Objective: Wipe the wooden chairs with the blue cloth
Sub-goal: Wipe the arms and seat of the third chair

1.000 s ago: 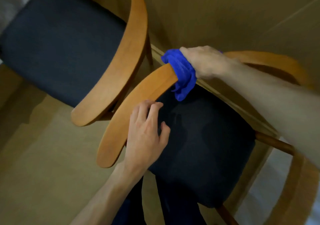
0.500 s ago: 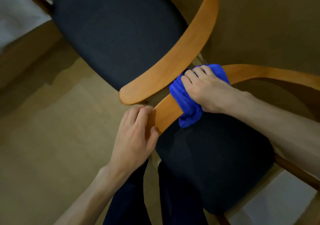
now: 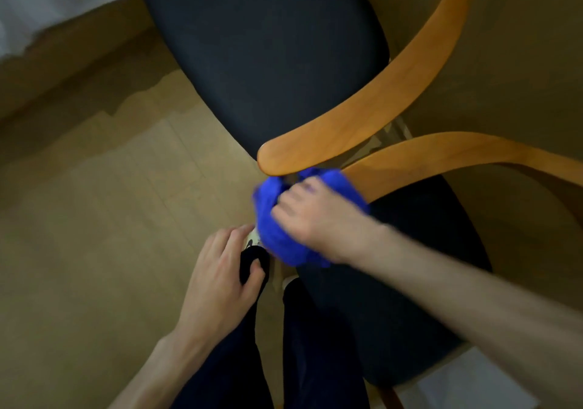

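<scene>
Two wooden chairs with dark seat pads stand side by side. The near chair's curved armrest (image 3: 448, 153) runs from the right edge down toward the middle. My right hand (image 3: 315, 216) grips the bunched blue cloth (image 3: 277, 238) around the front end of that armrest, and the cloth hides the tip; the hand is motion-blurred. My left hand (image 3: 217, 270) hovers just left of the cloth with relaxed fingers, off the wood, above my dark trouser leg. The far chair's armrest (image 3: 356, 125) ends just above the cloth.
The far chair's dark seat (image 3: 262, 49) fills the upper middle, the near chair's seat (image 3: 410, 282) the lower right. Wooden floor (image 3: 94, 219) lies to the left. A white surface (image 3: 38, 5) shows at the top left. My dark trouser legs are at the bottom middle.
My right hand has slid the blue cloth down the near armrest to its front end. My left hand has let go of the armrest tip and moved back toward me.
</scene>
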`<act>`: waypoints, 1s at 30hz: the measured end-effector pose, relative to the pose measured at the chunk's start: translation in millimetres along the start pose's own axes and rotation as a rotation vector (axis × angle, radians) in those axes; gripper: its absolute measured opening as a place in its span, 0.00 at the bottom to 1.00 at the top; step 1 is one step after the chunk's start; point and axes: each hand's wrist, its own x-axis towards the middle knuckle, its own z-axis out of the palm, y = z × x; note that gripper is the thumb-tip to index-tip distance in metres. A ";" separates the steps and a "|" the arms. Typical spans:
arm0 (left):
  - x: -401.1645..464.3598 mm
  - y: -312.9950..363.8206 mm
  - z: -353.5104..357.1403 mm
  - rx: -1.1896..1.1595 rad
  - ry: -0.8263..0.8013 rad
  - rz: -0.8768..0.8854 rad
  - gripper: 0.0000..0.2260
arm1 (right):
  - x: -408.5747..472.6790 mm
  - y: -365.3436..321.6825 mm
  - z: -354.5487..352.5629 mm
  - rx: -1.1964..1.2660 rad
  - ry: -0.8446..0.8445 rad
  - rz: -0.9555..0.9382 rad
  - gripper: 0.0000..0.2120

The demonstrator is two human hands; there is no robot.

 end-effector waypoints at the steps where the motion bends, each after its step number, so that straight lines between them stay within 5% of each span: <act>1: -2.0 -1.0 -1.2 -0.010 0.008 -0.018 0.20 | 14.5 -23.8 2.5 0.035 -0.037 -0.057 0.16; 5: -6.8 -7.8 -11.1 -0.011 0.076 -0.085 0.20 | 35.5 -79.2 17.9 0.018 -0.084 -0.110 0.11; 8: -7.7 -15.1 -17.9 -0.006 0.109 -0.092 0.22 | 35.3 -82.6 23.2 0.090 -0.037 -0.021 0.10; 15: -14.6 -27.6 -22.2 0.007 0.139 -0.080 0.20 | 24.7 -71.6 17.3 0.106 0.040 -0.148 0.06; 22: -10.6 0.0 -20.7 0.083 0.003 0.057 0.21 | -49.5 -61.7 11.5 0.620 0.196 -0.071 0.11; 25: 8.9 26.7 -17.9 0.186 -0.043 0.208 0.22 | -93.7 -59.1 28.8 0.706 0.213 0.134 0.07; 30: 51.2 90.0 4.5 0.262 -0.133 0.570 0.19 | -170.8 -57.2 82.4 0.958 0.568 0.932 0.12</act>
